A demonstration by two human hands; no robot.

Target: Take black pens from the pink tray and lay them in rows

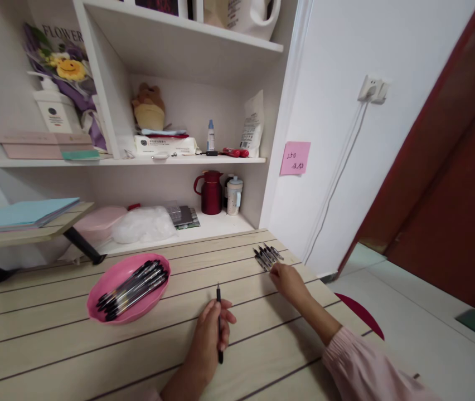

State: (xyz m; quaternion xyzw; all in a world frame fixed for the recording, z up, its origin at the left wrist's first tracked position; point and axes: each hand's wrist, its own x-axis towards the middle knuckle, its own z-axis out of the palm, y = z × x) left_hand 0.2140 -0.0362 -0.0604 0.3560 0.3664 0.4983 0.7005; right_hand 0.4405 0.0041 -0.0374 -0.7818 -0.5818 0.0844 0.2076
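Wood-slat table (53, 334), lower frame. My left fingers (226, 320) pinch one pen (219, 303), centre bottom; right fingers (276, 272) touch loose pens (267, 257), centre right, grip unclear. Risk: pile sits near table edge; a nudge could roll pens off.

Left hand (211, 333) near centre, forearm coming in from the near edge, fingers curled around a pen (218, 298) that points far. Right hand (289, 280) stretched to the far right, palm down, wrist bare, pink sleeve (363, 362) on the forearm; its finger grip is unclear.
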